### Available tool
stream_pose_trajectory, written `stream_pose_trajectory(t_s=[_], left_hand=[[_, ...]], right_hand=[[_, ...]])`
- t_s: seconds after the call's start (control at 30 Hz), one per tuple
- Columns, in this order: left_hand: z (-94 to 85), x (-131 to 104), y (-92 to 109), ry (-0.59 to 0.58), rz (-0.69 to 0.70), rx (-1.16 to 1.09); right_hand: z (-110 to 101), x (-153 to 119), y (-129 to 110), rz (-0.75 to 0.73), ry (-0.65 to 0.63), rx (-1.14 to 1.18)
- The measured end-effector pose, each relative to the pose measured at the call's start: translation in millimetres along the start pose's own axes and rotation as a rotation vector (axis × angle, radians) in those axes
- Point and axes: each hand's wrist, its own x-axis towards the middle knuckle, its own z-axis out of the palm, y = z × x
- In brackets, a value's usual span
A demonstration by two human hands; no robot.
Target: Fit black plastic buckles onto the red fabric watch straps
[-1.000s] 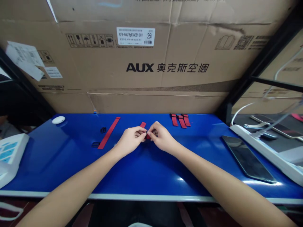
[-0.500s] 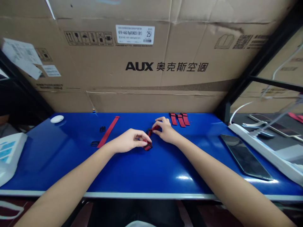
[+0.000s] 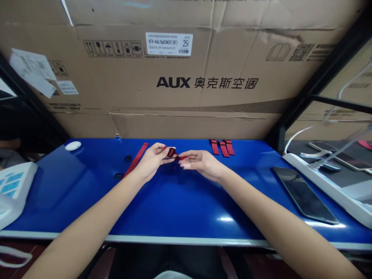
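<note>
Above the middle of the blue table, my left hand pinches a red strap with a black buckle. My right hand is closed on the strap's other end, just to the right, with its fingers pointing left. Part of the strap is hidden by the fingers. Behind my left hand lies a flat red strap, partly covered by the hand and wrist. Beside it are a small black buckle and another black buckle. Several short red straps with black buckles lie at the table's back edge, right of centre.
A black phone lies on the blue table at the right, beside a white raised edge. At the left are a white device and a white round object. A large cardboard box stands behind the table.
My left hand has moved up and back with the buckled strap, lifting it and turning the buckle. My right hand's fingers now point left, drawn closer together on the strap. The view has shifted slightly.
</note>
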Motion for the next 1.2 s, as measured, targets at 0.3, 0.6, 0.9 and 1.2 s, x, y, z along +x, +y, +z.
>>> stream_pose_trajectory(t_s=[0.3,0.6,0.9,1.2], left_hand=[[17.4,-8.8,-19.9,0.025,0.071,0.002],[17.9,-10.9,-27.9,0.005,-0.027,0.002],[18.5,-10.0,-23.1,0.096,0.070,0.125],[19.0,-10.6,-35.7,0.074,0.011,0.109]], right_hand=[[8.8,0.9,5.9,-0.086,0.106,-0.379],[10.6,3.3,10.5,-0.161,0.218,-0.537],[6.8,5.1,14.8,-0.252,0.159,-0.554],[12.0,3.2,19.9,-0.200,0.134,-0.406]])
